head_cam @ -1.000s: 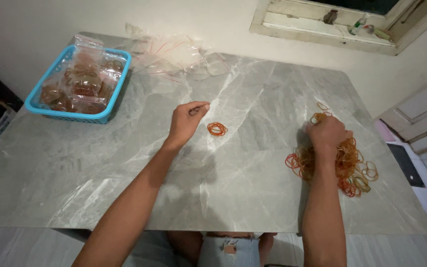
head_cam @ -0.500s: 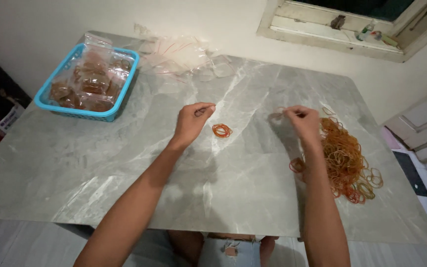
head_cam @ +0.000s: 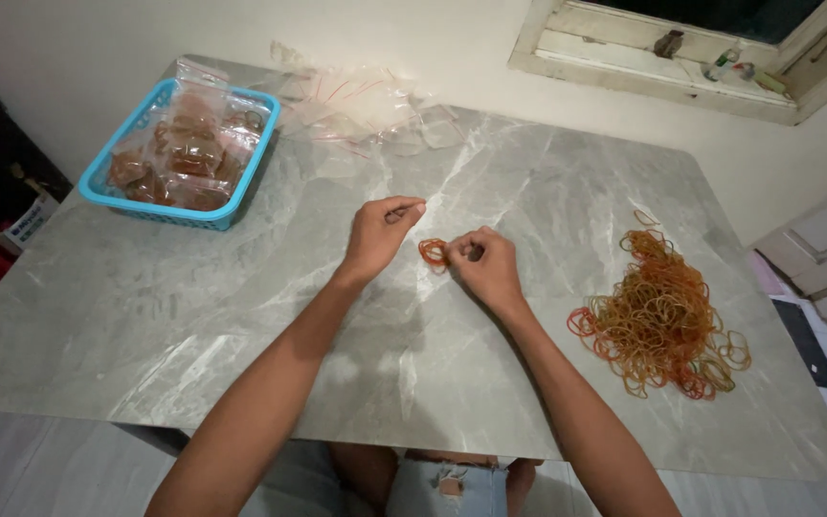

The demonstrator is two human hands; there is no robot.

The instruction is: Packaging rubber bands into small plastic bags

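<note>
At about ten o'clock on the grey bench (head_cam: 193, 325) sits a blue basket (head_cam: 122, 199). It is full of clear little bags (head_cam: 189, 153) with brown things inside, but the bags are too shiny to show what the brown things are. Just to its right, at about twelve o'clock, lies a loose heap of empty clear bags (head_cam: 366, 110) with thin red lines on them. Near the middle of the bench is the left hand (head_cam: 380, 235). Its fingers are curled in, and the thumb and first finger are pinched together at the tip. Something thin may be held in the pinch, but it is too small to tell. Just right of that hand lies a small bunch of orange rubber bands (head_cam: 432, 253) on the bench. The right hand (head_cam: 485, 263) is right next to the bunch and touches it. This hand is curled almost shut too, with its fingertips bent down at the bands, and the fingers hide part of them, so it is hard to see how many bands it has hold of. Well apart, at about three o'clock, is a big pile of rubber bands (head_cam: 658, 321), orange, yellow and red, all tangled up. At about one o'clock, up by the wall, is a window sill (head_cam: 643, 72) with a few small things on it, too far off to make out.
</note>
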